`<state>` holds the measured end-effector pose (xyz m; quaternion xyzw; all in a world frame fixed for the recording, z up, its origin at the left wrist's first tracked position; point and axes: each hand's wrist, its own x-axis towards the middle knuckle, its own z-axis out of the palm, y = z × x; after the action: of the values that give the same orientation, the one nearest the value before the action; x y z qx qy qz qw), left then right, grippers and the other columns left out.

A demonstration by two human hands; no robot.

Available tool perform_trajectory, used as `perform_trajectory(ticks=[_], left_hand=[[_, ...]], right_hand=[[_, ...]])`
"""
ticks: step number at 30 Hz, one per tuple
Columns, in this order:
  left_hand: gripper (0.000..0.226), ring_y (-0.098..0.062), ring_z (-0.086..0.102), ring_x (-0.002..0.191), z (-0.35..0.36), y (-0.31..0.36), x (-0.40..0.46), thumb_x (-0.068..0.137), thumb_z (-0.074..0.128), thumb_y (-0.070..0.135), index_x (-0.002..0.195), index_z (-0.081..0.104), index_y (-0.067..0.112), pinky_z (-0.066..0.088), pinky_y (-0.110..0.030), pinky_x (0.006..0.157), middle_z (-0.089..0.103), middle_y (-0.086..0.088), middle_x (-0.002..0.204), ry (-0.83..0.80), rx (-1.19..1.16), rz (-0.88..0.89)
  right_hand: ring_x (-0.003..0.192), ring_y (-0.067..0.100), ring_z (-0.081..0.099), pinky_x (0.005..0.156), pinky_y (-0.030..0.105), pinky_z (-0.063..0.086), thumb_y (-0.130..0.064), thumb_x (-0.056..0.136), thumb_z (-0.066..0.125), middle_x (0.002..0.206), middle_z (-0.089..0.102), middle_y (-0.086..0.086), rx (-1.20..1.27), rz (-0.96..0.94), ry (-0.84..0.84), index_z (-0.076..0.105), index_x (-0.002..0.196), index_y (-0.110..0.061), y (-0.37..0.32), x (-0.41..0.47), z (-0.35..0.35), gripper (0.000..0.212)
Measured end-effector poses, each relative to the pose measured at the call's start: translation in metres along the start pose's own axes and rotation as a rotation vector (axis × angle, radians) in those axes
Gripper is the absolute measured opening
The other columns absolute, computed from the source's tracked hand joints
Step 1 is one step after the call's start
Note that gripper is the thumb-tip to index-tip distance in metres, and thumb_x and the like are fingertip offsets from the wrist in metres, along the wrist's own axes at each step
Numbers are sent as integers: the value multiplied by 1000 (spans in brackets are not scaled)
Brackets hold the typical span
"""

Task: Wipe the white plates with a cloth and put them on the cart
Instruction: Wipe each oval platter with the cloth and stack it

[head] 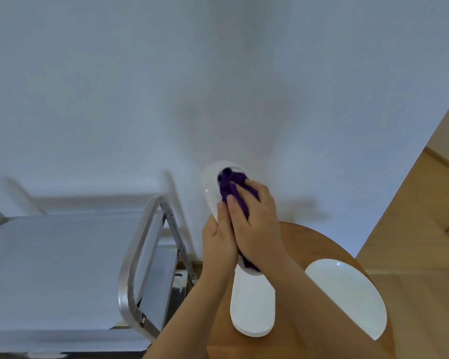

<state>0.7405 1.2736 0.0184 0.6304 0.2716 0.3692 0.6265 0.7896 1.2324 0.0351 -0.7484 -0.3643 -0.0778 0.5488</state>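
purple bunched cloth (pixel 233 189) sits under the right hand (pixel 254 224), whose fingers press it onto a white oblong ceramic plate (pixel 209 189) that the left hand (pixel 219 244) grips by its near edge, both hands touching, raised beyond the round wooden table (pixel 296 242).

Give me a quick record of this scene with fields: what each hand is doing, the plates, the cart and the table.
left hand: grips the lower edge of the held plate
right hand: presses the purple cloth against that plate
held plate: white, raised and tilted above the table edge
plates on table: two white ones, middle plate and right plate
table: round wooden table
cart: metal cart to the left, no plates visible on top
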Motion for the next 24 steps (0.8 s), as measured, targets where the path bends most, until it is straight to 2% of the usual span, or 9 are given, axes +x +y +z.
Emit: perform_trajectory(ticks=[2,5,8,11,14,18,20,22,24], left_hand=[[41,-2,66,60,3,3,-9,98,34,43,85,65,19,47,-11,51,70,10,64,-19,-32,-1],[46,-6,69,68,5,-1,-18,80,38,60,86,69,26,50,-13,53,72,8,72,-35,-94,-56],[36,-7,70,69,1,2,-15,82,41,58,78,72,40,51,-15,55,73,8,73,-10,-104,-75],[35,-8,70,68,-8,4,-3,90,42,53,86,69,31,53,-18,55,73,8,73,110,-93,-68],[31,-13,68,70,-19,6,15,95,42,52,80,62,33,54,-29,65,71,12,67,215,-49,-88],[30,-9,63,66,-27,0,24,95,42,51,72,54,35,55,-33,69,63,9,63,230,34,-50],[29,1,59,57,-29,-6,22,95,38,51,73,49,37,50,-18,58,58,11,65,182,202,8],[30,-1,58,57,-33,-13,18,92,28,58,84,51,40,45,-16,55,57,10,66,45,466,93],[46,-9,59,64,-34,-25,15,98,20,51,130,47,33,45,-23,56,63,4,80,-118,952,199]], right_hand=[[113,14,41,98,25,33,-33,95,46,129,45,-2,-3,42,-45,57,125,-22,-1,21,-3,34],[112,17,39,90,22,31,-37,94,45,127,42,-3,-71,84,-69,56,125,-25,2,44,-5,34],[113,15,39,86,21,31,-38,94,44,125,39,-6,-10,110,-88,55,124,-28,5,46,-3,34],[114,15,39,88,23,31,-38,94,45,129,37,-4,-37,94,-175,51,128,-25,14,30,-2,37],[114,16,42,91,18,30,-33,95,47,130,40,-2,-54,101,-208,51,130,-21,27,0,-3,37],[106,12,47,85,16,37,-32,96,45,122,43,-4,-119,223,-299,52,127,-21,43,-32,0,34],[81,10,56,68,16,45,-34,97,43,101,51,-1,-79,368,-455,58,105,-20,46,-36,0,21],[56,14,56,53,25,48,-37,97,43,77,57,6,211,632,-504,55,86,-15,46,-37,-1,27],[56,22,60,52,31,50,-48,93,46,77,63,15,559,880,-398,58,95,-12,45,-34,-4,38]])
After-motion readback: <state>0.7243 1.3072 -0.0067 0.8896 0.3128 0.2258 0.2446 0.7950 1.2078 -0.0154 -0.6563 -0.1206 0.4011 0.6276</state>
